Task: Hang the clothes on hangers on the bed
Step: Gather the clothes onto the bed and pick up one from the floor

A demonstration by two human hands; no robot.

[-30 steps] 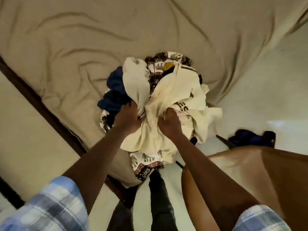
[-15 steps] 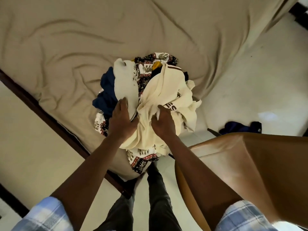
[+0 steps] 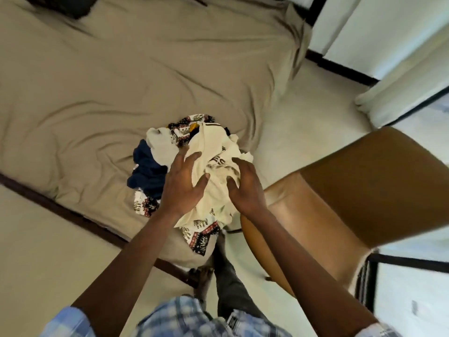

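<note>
Pile of clothes (image 3: 181,136) sits on the near corner of the bed (image 3: 121,81), just past centre of view toward 6 o'clock, partly overhanging the edge. On top is a cream garment (image 3: 213,144) with dark lettering. A navy garment (image 3: 148,171) lies at the pile's 9 o'clock. An elephant-print cloth (image 3: 199,232) shows at its 12 and spills down at its 6. A brown chair (image 3: 352,190) stands just beside the pile at 3 to 4 o'clock. No hanger can be seen.

Left hand (image 3: 184,183): fingers (image 3: 194,156) spread wide and nearly straight, laid over the cream garment, closed on nothing. Right hand (image 3: 245,188): also spread, tips touching the cream folds at its 12 o'clock, nothing gripped.

Handling, as a judgement: all soft, light, limp cloth. It won't slip or break, but it will sag and drag its neighbours along. The garments look tangled, so lifting from a mid-fold would likely pull up the whole heap. Better to find the cream garment's collar or shoulder seams and pinch there with both hands, so it hangs open for a hanger.

Against the earlier frames: a second ago both hands were bunched tight in the cream cloth, and half a second ago they lay flatter. Now they are let go and splayed. The pile has stayed on the same corner. The view takes in more bed and the curtain (image 3: 401,76) at 2 o'clock.
</note>
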